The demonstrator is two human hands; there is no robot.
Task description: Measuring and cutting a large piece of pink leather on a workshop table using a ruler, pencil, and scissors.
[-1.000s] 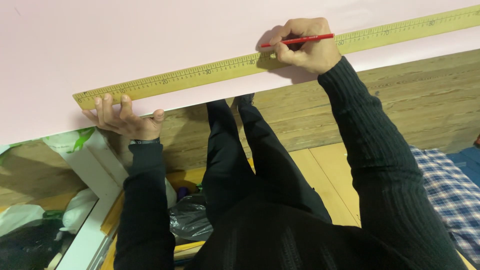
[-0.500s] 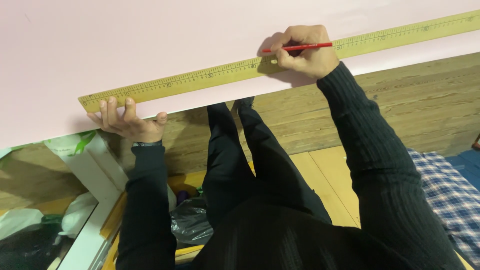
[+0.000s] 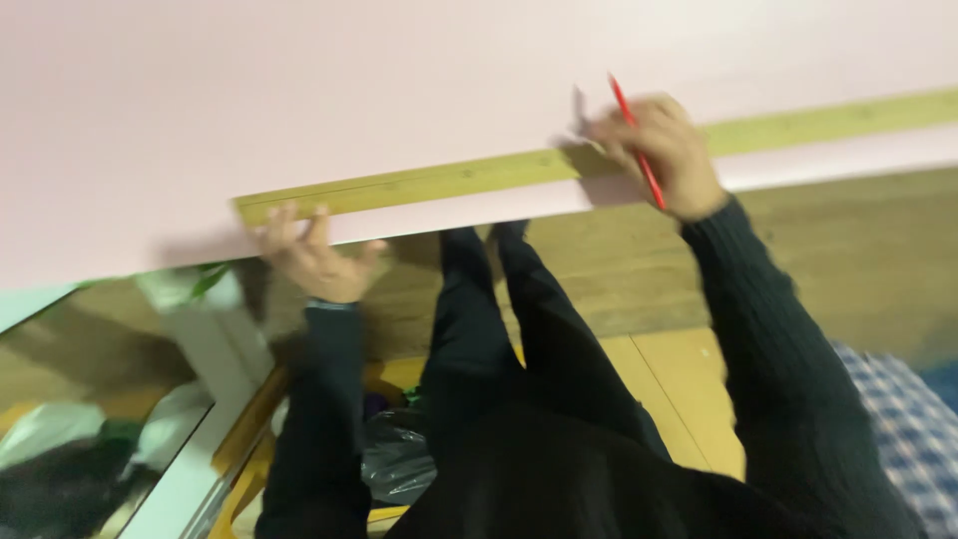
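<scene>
since the earlier frame the red pencil [image 3: 639, 150] has been swung from lying flat along the ruler to standing steeply, tip toward 11 o'clock, and the view is now blurred. the pencil is gripped by the fingers of the right hand [image 3: 659, 155], closed around it, resting on the long yellow-green ruler [image 3: 449, 180]. the ruler's end at 9 o'clock is pressed down by the spread fingers of the left hand [image 3: 314, 260]. the ruler lies across a pale pink board [image 3: 299, 90]. a black plastic bag [image 3: 399, 459] lies at 6 o'clock.
</scene>
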